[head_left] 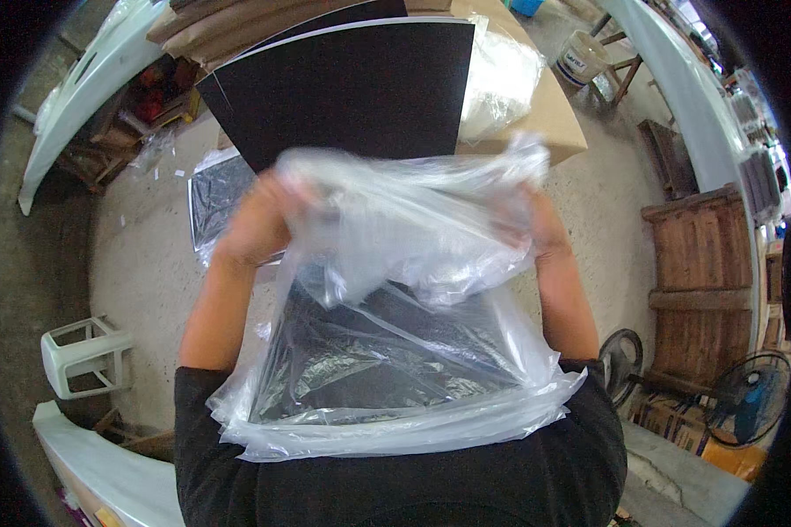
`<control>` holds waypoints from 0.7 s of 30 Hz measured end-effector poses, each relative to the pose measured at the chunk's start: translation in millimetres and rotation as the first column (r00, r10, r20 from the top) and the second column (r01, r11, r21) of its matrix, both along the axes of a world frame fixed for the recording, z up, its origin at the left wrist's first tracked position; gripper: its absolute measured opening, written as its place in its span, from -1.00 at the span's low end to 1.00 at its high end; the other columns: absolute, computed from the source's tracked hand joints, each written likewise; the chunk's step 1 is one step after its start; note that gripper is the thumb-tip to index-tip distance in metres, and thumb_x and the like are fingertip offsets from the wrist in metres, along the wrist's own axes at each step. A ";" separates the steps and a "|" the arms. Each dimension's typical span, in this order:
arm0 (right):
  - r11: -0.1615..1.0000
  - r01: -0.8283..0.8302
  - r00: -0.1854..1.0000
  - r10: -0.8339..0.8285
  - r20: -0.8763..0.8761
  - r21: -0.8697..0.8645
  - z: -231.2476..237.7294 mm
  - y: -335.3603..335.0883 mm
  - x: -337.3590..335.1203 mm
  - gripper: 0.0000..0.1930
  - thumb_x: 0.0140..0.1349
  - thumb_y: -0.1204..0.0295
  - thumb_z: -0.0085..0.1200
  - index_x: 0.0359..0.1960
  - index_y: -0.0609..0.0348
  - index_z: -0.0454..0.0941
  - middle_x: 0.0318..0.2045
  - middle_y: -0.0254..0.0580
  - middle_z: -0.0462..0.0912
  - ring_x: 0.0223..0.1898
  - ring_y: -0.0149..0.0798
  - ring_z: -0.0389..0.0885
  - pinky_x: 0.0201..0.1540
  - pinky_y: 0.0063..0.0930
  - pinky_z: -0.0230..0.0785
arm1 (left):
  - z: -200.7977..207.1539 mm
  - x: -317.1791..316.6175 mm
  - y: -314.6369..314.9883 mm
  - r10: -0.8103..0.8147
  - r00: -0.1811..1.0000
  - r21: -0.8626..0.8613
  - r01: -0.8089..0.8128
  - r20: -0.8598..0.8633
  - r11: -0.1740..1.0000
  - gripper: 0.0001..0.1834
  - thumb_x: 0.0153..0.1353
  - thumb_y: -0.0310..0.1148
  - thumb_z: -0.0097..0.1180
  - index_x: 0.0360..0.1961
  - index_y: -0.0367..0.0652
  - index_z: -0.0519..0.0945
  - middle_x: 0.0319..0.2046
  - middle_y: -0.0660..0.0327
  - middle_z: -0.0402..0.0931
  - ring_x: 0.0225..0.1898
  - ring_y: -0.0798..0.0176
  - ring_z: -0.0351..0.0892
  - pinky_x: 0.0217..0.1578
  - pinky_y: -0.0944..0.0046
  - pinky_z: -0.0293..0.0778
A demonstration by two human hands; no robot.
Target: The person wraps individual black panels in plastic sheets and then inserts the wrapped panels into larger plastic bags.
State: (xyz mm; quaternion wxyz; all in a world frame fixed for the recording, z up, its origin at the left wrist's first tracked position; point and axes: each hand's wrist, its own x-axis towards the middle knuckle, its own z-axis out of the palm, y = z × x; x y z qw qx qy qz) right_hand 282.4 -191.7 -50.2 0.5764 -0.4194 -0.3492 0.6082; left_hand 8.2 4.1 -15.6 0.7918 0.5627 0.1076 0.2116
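Observation:
A clear plastic bag spans the space between my two raised arms. Its far end is bunched up and blurred by motion. Inside it lies a flat dark panel, close against my chest. My left hand closes on the bag's far left side, its fingers partly smeared. At the far right side, my right hand grips the same plastic, which covers most of its fingers. Just beyond the bag, a large black sheet with a pale edge rests on a stack.
Brown cardboard sits under the black sheet, beside folded clear plastic. Another plastic-wrapped black panel is at the left. A pale stool stands on the floor at left; wooden crates and a fan are at right.

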 end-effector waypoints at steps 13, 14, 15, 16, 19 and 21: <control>0.476 0.473 -0.231 -0.745 0.626 0.742 14.2 80.9 5.2 -0.73 -0.24 0.69 -0.02 -0.40 0.23 0.47 -0.40 -0.13 0.48 -0.33 -0.13 0.45 -0.25 -0.36 0.29 | 27.3 -8.8 38.1 -0.217 0.687 -0.115 0.402 0.694 0.908 -0.74 -0.08 -0.41 0.05 -0.29 -0.21 0.47 -0.40 0.21 0.46 -0.49 0.31 0.41 -0.44 0.27 0.31; 0.377 0.348 -0.290 -0.828 0.481 0.858 28.3 94.6 9.0 -0.72 -0.26 0.69 -0.02 -0.39 0.23 0.48 -0.38 -0.10 0.49 -0.32 -0.09 0.45 -0.23 -0.36 0.29 | 31.1 -13.9 54.5 0.001 0.875 -0.083 0.045 0.484 0.995 -0.74 -0.06 -0.47 0.01 -0.27 -0.22 0.38 -0.51 0.32 0.36 -0.64 0.40 0.26 -0.47 0.37 0.23; 0.268 0.218 -0.350 -0.876 0.331 0.938 44.2 104.6 14.6 -0.70 -0.28 0.69 -0.02 -0.39 0.23 0.49 -0.36 -0.06 0.49 -0.31 -0.05 0.45 -0.22 -0.35 0.30 | 58.2 9.3 44.4 0.561 0.827 0.410 -0.528 0.047 0.744 -0.78 -0.06 -0.54 -0.05 -0.30 -0.23 0.42 -0.54 0.34 0.35 -0.61 0.35 0.28 -0.44 0.43 0.23; 0.267 -0.041 -0.341 -0.910 0.238 0.963 65.2 116.0 12.7 -0.60 -0.25 0.69 -0.06 -0.28 0.10 0.50 -0.21 -0.12 0.46 -0.28 -0.08 0.46 -0.24 -0.33 0.33 | 54.2 13.5 64.3 0.686 0.685 0.759 -0.576 0.246 0.303 -0.71 -0.10 -0.61 -0.08 -0.27 -0.21 0.45 -0.50 0.25 0.35 -0.50 0.29 0.33 -0.38 0.43 0.27; 0.698 0.134 -0.426 -0.600 0.677 0.703 66.4 113.3 -12.6 -0.42 -0.21 0.66 -0.07 -0.11 -0.32 0.44 0.04 -0.34 0.27 -0.19 -0.18 0.48 -0.31 -0.34 0.39 | 22.5 -8.8 82.0 0.690 0.623 0.930 -0.266 0.368 -0.255 -0.52 -0.22 -0.63 -0.02 -0.15 -0.10 0.47 -0.43 0.10 0.30 -0.33 0.19 0.33 -0.25 0.35 0.28; 0.597 -0.035 -0.474 -0.716 0.513 0.802 28.8 81.6 2.2 -0.49 -0.16 0.67 -0.07 -0.12 -0.17 0.47 -0.01 -0.30 0.34 -0.16 -0.19 0.49 -0.27 -0.43 0.42 | -5.8 -27.4 52.3 0.610 0.720 0.943 -0.273 0.331 -0.190 -0.44 -0.22 -0.59 0.01 -0.05 -0.02 0.44 -0.42 0.07 0.27 -0.31 0.15 0.30 -0.20 0.32 0.25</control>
